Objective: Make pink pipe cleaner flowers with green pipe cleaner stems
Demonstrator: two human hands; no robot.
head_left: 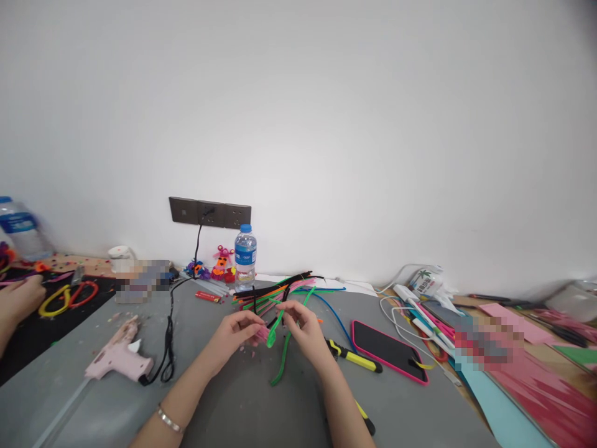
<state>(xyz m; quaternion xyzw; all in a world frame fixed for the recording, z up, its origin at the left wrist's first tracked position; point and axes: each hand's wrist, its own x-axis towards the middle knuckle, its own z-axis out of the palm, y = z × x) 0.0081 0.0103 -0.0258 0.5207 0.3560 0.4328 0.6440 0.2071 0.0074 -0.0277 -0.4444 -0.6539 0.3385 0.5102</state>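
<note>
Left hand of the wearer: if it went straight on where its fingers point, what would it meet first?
The left hand would likely meet the green coil beside its pink piece, then perhaps the right hand; depth is unclear in this single view.

On the wall [373, 155], a dark socket strip [183, 210] with a black plug [208, 212]. Below, a blue-capped bottle [245, 258], upright. At left on the table [261, 404], a pink glue gun [116, 358] on its side, black cord [170, 339] loosely bundled beside it. At right, a pink-rimmed phone [389, 350], screen up and dark. Beyond, a white pack [425, 281] with a green print, perhaps tissues.
</note>
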